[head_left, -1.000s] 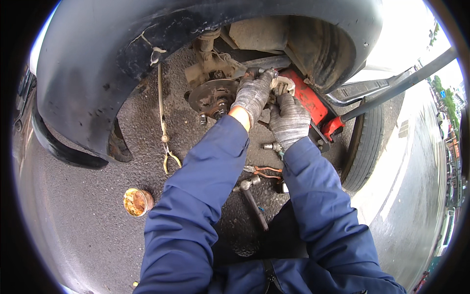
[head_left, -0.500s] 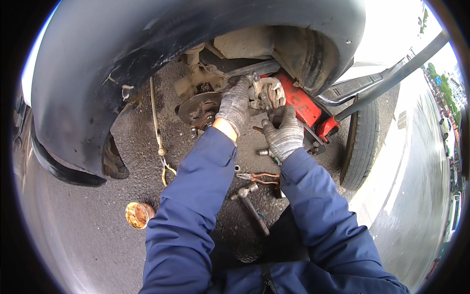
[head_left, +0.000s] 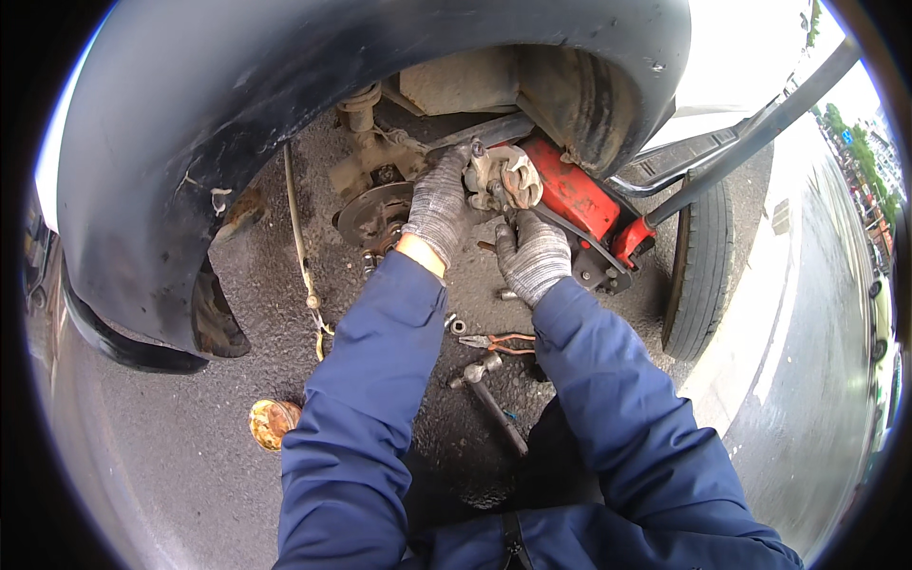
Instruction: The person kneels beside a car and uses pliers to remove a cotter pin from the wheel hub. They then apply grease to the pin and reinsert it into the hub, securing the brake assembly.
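Two grey knitted gloves cover the person's hands, which meet at a dull, pale metal brake caliper (head_left: 505,179) held up beside the wheel arch, between the brake disc (head_left: 372,215) and a red floor jack (head_left: 573,190). As seen from above, the caliper's long axis runs roughly across the view; its curved, lighter side faces right, toward the jack, and its other end points left into the palm.

The left hand (head_left: 440,204) is closed around that left end, fingers wrapped over the far side. The right hand (head_left: 537,258) is half curled just under the caliper, fingertips near its lower edge; whether they grip it cannot be told. Just left of the right thumb shows a short rusty stub (head_left: 486,246), its link to the hand unclear.

On the asphalt (head_left: 209,399) below lie pliers (head_left: 511,344), nose to the left and orange handles to the right, and a hammer (head_left: 499,413), head at upper left, shaft slanting down toward the person. A tin (head_left: 273,424) of brownish grease sits beside the left sleeve. Right of the jack, a tyre (head_left: 701,266) stands on its tread.
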{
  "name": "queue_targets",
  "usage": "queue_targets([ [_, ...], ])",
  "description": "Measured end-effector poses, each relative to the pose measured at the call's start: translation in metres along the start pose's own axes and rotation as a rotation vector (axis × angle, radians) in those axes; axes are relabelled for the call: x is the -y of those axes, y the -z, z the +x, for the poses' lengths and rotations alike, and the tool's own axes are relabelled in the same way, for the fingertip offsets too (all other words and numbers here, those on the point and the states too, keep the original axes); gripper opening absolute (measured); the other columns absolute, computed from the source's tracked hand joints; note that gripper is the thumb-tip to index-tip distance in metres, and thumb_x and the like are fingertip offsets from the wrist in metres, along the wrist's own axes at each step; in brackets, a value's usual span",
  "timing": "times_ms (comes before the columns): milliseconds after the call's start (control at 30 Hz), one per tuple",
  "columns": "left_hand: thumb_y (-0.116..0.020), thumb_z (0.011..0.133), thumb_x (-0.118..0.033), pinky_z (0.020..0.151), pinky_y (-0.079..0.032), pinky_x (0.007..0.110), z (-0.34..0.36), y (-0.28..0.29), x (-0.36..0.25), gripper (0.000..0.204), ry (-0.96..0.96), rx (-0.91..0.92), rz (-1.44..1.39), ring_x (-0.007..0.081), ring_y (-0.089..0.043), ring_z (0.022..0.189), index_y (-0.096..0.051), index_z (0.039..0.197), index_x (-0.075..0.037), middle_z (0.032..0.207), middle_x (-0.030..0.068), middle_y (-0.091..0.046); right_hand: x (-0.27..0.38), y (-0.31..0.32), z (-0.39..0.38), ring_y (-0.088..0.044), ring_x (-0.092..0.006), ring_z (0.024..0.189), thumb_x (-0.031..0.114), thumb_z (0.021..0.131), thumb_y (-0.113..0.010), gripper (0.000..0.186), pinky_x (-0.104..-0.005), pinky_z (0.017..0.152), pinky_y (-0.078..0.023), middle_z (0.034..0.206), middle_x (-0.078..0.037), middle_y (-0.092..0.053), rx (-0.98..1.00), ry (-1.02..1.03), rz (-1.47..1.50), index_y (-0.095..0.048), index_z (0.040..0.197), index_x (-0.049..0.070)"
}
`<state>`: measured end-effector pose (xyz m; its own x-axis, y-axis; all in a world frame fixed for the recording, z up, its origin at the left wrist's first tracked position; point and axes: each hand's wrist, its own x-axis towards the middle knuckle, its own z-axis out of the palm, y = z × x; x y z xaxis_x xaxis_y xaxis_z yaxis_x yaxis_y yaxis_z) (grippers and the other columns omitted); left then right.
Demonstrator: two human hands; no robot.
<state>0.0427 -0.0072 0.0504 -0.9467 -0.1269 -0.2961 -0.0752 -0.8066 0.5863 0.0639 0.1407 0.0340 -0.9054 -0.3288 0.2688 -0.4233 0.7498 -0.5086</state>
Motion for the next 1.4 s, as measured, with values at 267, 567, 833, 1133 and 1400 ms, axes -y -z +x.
queue_targets([
  [267,-0.046,0.096,-0.038,0.089,-0.051,0.055,0.004,0.007,-0.001,0.041,-0.006,0.022,0.033,0.0303,-0.059,0.106,-0.054,0.122,-0.007,0.123,0.0159,-0.057,0.003,0.001,-0.003,-0.064,-0.0388,0.073,0.022,0.085,-0.063,0.025,-0.0439,0.068,-0.051,0.075,-0.023,-0.064,-0.007,-0.045,0.078,-0.062,0.092,-0.001],
  [567,-0.055,0.092,-0.044,0.089,-0.051,0.059,-0.005,0.000,-0.008,0.051,-0.012,0.016,0.109,0.0346,-0.057,0.111,-0.051,0.126,-0.007,0.125,0.0176,-0.056,-0.002,0.003,0.000,-0.066,-0.0377,0.077,0.024,0.083,-0.063,0.026,-0.0446,0.071,-0.052,0.077,-0.020,-0.066,0.012,-0.104,0.189,-0.062,0.097,0.002],
  [833,-0.056,0.092,-0.042,0.093,-0.048,0.060,-0.004,-0.001,-0.009,0.051,0.026,0.063,-0.005,0.0359,-0.056,0.114,-0.050,0.127,-0.006,0.128,0.0189,-0.054,-0.002,0.005,0.001,-0.066,-0.0371,0.076,0.025,0.083,-0.064,0.027,-0.0444,0.071,-0.051,0.076,-0.019,-0.066,0.058,-0.122,0.171,-0.062,0.096,0.001],
  [1133,-0.054,0.093,-0.038,0.095,-0.044,0.062,0.000,0.002,-0.007,0.048,-0.006,0.053,-0.024,0.0352,-0.052,0.118,-0.049,0.128,-0.006,0.131,0.0188,-0.051,-0.001,0.008,0.000,-0.066,-0.0372,0.079,0.024,0.082,-0.064,0.028,-0.0451,0.073,-0.051,0.081,-0.020,-0.067,-0.074,-0.090,0.185,-0.061,0.098,0.002],
  [1400,-0.055,0.092,-0.034,0.094,-0.044,0.060,0.000,-0.002,-0.002,0.042,0.009,0.058,-0.063,0.0339,-0.053,0.116,-0.051,0.124,-0.006,0.129,0.0176,-0.052,-0.005,0.015,0.003,-0.067,-0.0347,0.080,0.023,0.084,-0.064,0.030,-0.0421,0.075,-0.052,0.081,-0.017,-0.068,0.032,-0.135,0.149,-0.061,0.104,0.001],
])
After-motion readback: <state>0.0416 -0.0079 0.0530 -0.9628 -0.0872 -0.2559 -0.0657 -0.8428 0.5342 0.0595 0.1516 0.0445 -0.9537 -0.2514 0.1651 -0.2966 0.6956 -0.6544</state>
